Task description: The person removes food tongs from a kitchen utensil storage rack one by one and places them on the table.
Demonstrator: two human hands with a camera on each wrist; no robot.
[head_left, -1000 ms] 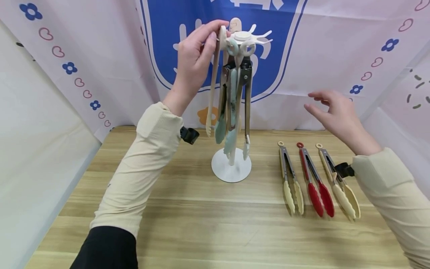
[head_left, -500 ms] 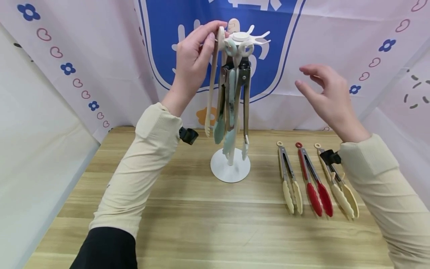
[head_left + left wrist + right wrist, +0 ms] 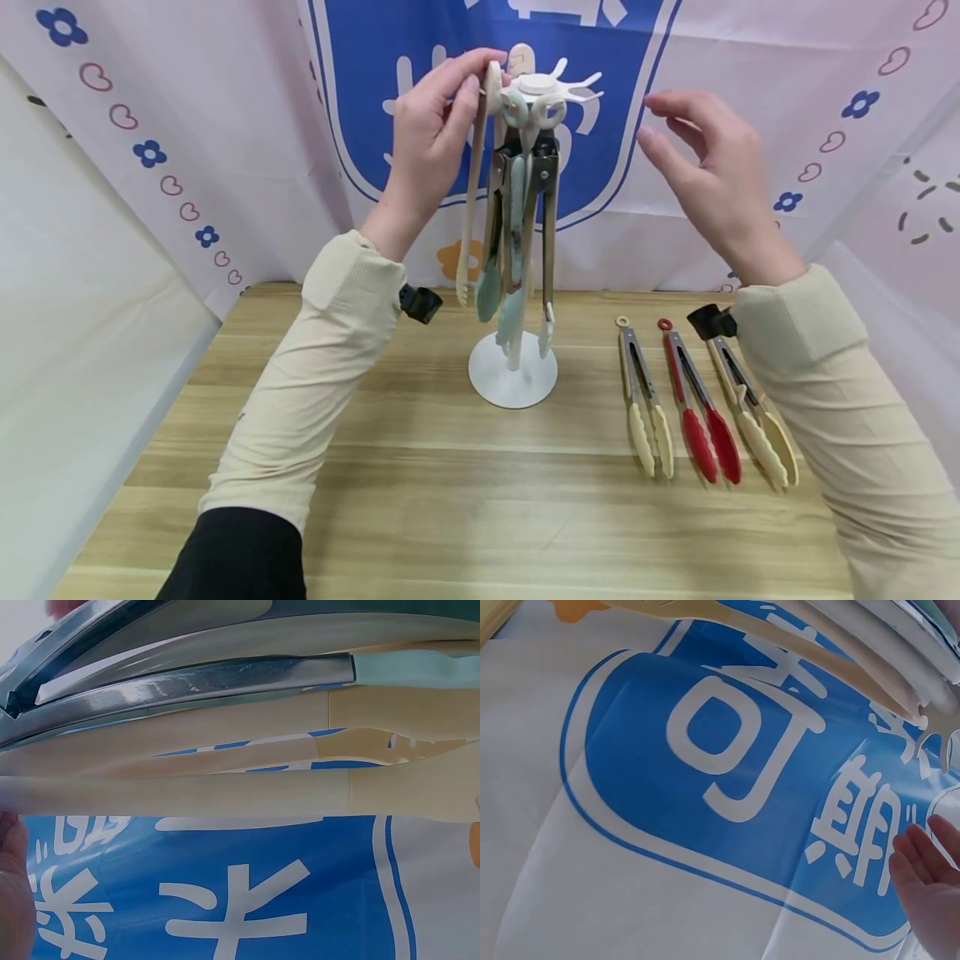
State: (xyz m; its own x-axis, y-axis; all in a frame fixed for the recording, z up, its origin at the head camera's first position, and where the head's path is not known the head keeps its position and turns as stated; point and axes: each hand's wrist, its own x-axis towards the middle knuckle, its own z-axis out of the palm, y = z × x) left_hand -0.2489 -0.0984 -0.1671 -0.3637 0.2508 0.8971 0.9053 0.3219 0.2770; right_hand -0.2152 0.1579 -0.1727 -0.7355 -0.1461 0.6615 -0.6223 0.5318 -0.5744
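Note:
A white stand [image 3: 512, 383] with a round base and forked hooks on top holds several hanging utensils, among them metal tongs [image 3: 550, 192] with ring ends and pale green or white tips. At the stand's top left, my left hand [image 3: 431, 125] pinches the upper end of a long cream utensil [image 3: 471, 208] with a toothed tip, between thumb and fingers. The same cream handle [image 3: 172, 796] runs across the left wrist view. My right hand [image 3: 708, 162] is raised to the right of the stand, fingers loosely bent and apart, holding nothing.
Three tongs lie in a row on the wooden table [image 3: 480, 517] at right: cream tongs [image 3: 643, 400], red tongs [image 3: 699, 400] and more cream tongs [image 3: 753, 417], partly beneath the right forearm. A printed cloth [image 3: 615, 258] hangs behind the stand.
My right hand has risen and moved left, from above the table tongs toward the stand's top. My left hand stays at the cream utensil's upper end.

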